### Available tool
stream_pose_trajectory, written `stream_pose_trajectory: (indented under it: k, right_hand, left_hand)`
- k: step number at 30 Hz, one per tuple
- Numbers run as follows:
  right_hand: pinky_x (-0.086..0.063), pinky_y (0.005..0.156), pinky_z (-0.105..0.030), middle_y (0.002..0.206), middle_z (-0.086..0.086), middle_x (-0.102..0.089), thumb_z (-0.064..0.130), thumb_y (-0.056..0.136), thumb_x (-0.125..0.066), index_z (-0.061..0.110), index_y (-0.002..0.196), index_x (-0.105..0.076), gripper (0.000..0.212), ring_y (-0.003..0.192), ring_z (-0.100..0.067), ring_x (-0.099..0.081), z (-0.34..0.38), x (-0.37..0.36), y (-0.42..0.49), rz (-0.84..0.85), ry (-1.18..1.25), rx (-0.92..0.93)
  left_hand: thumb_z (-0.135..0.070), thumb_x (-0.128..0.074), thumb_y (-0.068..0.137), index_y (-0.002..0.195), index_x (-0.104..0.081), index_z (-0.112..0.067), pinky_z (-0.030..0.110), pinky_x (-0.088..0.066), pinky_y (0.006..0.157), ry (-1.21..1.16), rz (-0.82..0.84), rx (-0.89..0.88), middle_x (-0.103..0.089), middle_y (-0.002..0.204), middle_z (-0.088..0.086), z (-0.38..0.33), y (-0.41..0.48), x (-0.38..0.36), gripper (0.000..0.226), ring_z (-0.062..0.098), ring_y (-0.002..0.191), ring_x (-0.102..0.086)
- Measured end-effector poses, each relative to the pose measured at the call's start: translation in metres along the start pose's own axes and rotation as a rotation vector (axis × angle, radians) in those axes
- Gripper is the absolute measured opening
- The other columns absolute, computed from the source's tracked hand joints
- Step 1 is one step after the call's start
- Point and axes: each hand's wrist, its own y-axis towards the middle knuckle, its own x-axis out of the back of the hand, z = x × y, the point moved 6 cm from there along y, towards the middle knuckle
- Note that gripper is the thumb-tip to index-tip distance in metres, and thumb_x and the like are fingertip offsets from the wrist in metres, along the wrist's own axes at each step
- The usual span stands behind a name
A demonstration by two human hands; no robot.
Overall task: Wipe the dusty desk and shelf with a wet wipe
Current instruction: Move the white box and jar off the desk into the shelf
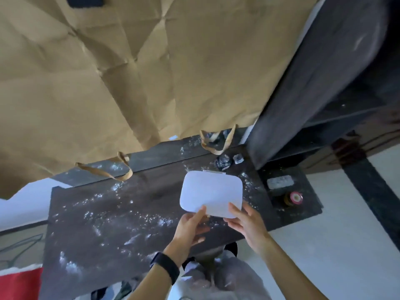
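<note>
A dark desk (108, 213) speckled with white dust fills the lower middle of the view. Both my hands hold a white, rounded rectangular pack (211, 193), likely the wet wipe pack, just above the desk's right part. My left hand (190, 228) grips its near edge, index finger lying on the underside. My right hand (246, 224) pinches the near right corner. A dark shelf unit (313, 94) rises at the right, with a low dusty ledge (303, 204) at its foot. No loose wipe is in sight.
Crumpled brown paper (129, 72) with handle loops covers the wall behind the desk. Small glass jars (224, 161) stand at the desk's back right. A white block (280, 181) and a pink-topped roll (293, 198) sit on the ledge. Something red (19, 282) lies at the lower left.
</note>
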Motion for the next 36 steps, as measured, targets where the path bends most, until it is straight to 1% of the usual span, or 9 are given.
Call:
stream_pose_trajectory:
  k: [4, 8, 12, 18, 22, 25, 28, 32, 36]
  right_hand:
    - [-0.052, 0.100, -0.047, 0.117, -0.008, -0.071, 0.036, 0.073, -0.080, 0.023, 0.136, -0.053, 0.070, 0.095, -0.030, -0.073, 0.001, 0.061, -0.014, -0.054, 0.062, -0.016]
    - [-0.051, 0.100, -0.048, 0.115, -0.013, -0.071, 0.036, 0.065, -0.078, 0.020, 0.140, -0.051, 0.081, 0.097, -0.034, -0.072, 0.006, 0.126, -0.019, -0.073, 0.094, -0.020]
    - [-0.053, 0.098, -0.044, 0.112, -0.008, -0.074, 0.032, 0.084, -0.073, 0.027, 0.143, -0.048, 0.064, 0.097, -0.031, -0.073, 0.017, 0.196, -0.011, -0.053, 0.063, 0.007]
    - [-0.054, 0.084, -0.032, 0.121, 0.002, -0.068, 0.039, 0.090, -0.068, 0.024, 0.143, -0.047, 0.059, 0.099, -0.020, -0.071, 0.060, 0.311, 0.018, 0.000, -0.153, 0.054]
    - [-0.054, 0.084, -0.035, 0.132, -0.002, -0.062, 0.041, 0.094, -0.061, 0.015, 0.140, -0.050, 0.054, 0.114, -0.017, -0.062, 0.107, 0.360, 0.038, -0.104, -0.310, 0.162]
    - [-0.046, 0.105, -0.041, 0.138, -0.002, -0.059, 0.041, 0.093, -0.064, 0.017, 0.137, -0.049, 0.053, 0.113, -0.013, -0.059, 0.164, 0.378, 0.049, -0.188, -0.386, 0.290]
    - [-0.038, 0.099, -0.028, 0.145, 0.004, -0.051, 0.045, 0.094, -0.061, 0.022, 0.144, -0.041, 0.059, 0.108, -0.007, -0.056, 0.216, 0.378, 0.059, -0.241, -0.514, 0.410]
    - [-0.034, 0.095, -0.024, 0.153, 0.004, -0.043, 0.045, 0.095, -0.058, 0.023, 0.153, -0.028, 0.069, 0.126, -0.014, -0.055, 0.261, 0.360, 0.081, -0.209, -0.630, 0.481]
    - [-0.039, 0.095, -0.030, 0.139, -0.009, -0.059, 0.046, 0.097, -0.053, 0.009, 0.149, -0.031, 0.067, 0.129, -0.026, -0.053, 0.275, 0.343, 0.102, -0.260, -0.716, 0.440]
  left_hand:
    - [-0.047, -0.082, 0.077, 0.130, -0.038, -0.035, 0.044, -0.056, 0.086, 0.000, 0.022, -0.071, -0.075, 0.105, -0.002, -0.006, -0.001, -0.038, 0.069, 0.025, 0.096, -0.073]
    - [-0.029, -0.078, 0.085, 0.132, -0.051, -0.046, 0.049, -0.053, 0.098, -0.031, 0.113, -0.157, -0.075, 0.110, -0.004, -0.017, -0.006, -0.098, 0.057, 0.026, 0.097, -0.073]
    - [-0.025, -0.079, 0.084, 0.129, -0.055, -0.046, 0.046, -0.051, 0.094, -0.072, 0.127, -0.139, -0.074, 0.113, -0.007, -0.009, -0.003, -0.167, 0.055, 0.023, 0.095, -0.074]
    - [-0.023, -0.076, 0.087, 0.127, -0.057, -0.045, 0.047, -0.053, 0.096, -0.201, 0.079, -0.131, -0.075, 0.113, 0.000, 0.007, 0.006, -0.283, 0.050, 0.029, 0.102, -0.072]
    - [-0.024, -0.080, 0.084, 0.125, -0.062, -0.046, 0.038, -0.058, 0.080, -0.310, -0.025, -0.126, -0.072, 0.118, 0.007, 0.000, 0.012, -0.317, 0.049, 0.027, 0.101, -0.071]
    - [-0.025, -0.078, 0.086, 0.135, -0.057, -0.040, 0.036, -0.060, 0.082, -0.399, -0.078, -0.146, -0.071, 0.119, 0.008, -0.019, 0.019, -0.335, 0.056, 0.024, 0.102, -0.070]
    - [-0.028, -0.077, 0.087, 0.139, -0.053, -0.039, 0.034, -0.060, 0.081, -0.457, -0.109, -0.169, -0.071, 0.119, 0.007, -0.037, 0.030, -0.347, 0.059, 0.026, 0.106, -0.070]
    - [-0.028, -0.077, 0.087, 0.140, -0.051, -0.038, 0.028, -0.059, 0.067, -0.560, -0.148, -0.170, -0.071, 0.120, 0.008, -0.050, 0.046, -0.360, 0.060, 0.023, 0.107, -0.068]
    - [-0.025, -0.077, 0.087, 0.136, -0.050, -0.028, 0.031, -0.059, 0.070, -0.659, -0.230, -0.134, -0.067, 0.120, 0.009, -0.052, 0.061, -0.364, 0.056, 0.027, 0.106, -0.068]
